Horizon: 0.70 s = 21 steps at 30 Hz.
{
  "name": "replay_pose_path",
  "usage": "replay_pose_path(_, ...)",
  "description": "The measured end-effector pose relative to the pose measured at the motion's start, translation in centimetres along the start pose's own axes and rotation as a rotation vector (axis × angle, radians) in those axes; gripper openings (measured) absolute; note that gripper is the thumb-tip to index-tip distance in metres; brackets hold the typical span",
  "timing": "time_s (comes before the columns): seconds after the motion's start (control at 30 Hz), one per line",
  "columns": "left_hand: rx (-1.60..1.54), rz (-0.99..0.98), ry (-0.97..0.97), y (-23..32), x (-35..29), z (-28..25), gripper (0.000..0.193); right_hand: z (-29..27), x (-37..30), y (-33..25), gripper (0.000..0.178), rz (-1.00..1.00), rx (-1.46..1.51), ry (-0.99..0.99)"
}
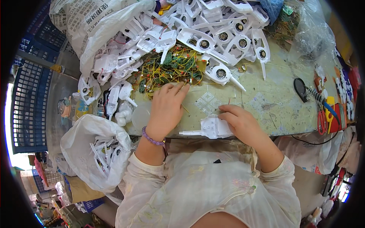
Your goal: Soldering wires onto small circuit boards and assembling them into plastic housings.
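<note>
My left hand (167, 108), with a purple beaded bracelet at the wrist, reaches to the near edge of a pile of small green circuit boards (171, 68) with yellow wires. Its fingers are stretched forward and its fingertips touch the pile; no board shows lifted in them. By the table's near edge, my right hand (240, 121) grips the right end of a white plastic housing (213, 126), whose narrow handle points left. A short thin wire stands up by the right fingertips. The housing's right end is hidden under that hand.
White housings (213, 22), several with round black speakers, heap at the back. A white bag (97, 121) of parts hangs at the left, beside a clear round lid (141, 117). At the right are a black round-headed tool (300, 89), red-handled scissors (322, 122) and clear plastic film (313, 34).
</note>
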State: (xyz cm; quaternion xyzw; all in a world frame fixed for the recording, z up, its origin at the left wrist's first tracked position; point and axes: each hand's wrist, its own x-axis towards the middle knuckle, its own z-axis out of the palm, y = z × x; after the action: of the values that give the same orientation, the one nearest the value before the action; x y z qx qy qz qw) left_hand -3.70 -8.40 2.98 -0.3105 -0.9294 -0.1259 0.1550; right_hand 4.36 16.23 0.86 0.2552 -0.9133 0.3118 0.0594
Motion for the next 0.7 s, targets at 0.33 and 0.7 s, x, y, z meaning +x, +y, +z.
replay_pose_path(0.33, -0.115, -0.036, -0.032, -0.4, 0.5, 0.1, 0.012, -0.9, -1.0, -0.4, 0.024, 0.073, 0.045, 0.301)
replay_pose_path(0.7, -1.504, -0.603, -0.147, 3.8, 3.0, -0.4, 0.011, -1.7, 0.3, -1.6, 0.028, 0.173, 0.376, 0.522)
